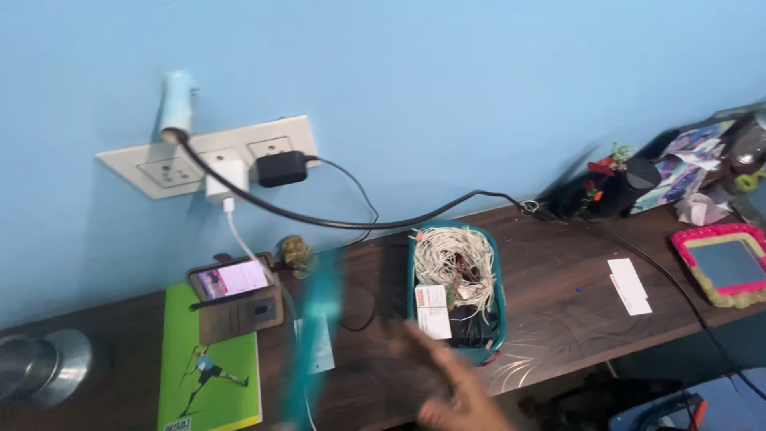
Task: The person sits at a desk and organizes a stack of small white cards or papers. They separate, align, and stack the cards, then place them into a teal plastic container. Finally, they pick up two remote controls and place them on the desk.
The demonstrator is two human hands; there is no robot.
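A blurred hand (447,383), which one I cannot tell, sweeps low over the desk (558,319), fingers spread, gripping nothing. Just beyond it sits the teal basket (496,271) of white cord; a teal strip (315,335) blurs to its left. Slowing near the basket would prevent knocks.

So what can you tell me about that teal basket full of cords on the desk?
The teal basket is a small oblong tray, plastic by the look of it, sitting flat on the dark wooden desk below the blue wall. It is packed: a tangled bundle of whitish cord fills its far end, dark items lie under it, and a white card rests at the near end. A blurred hand is just in front of it; whether they touch is unclear.
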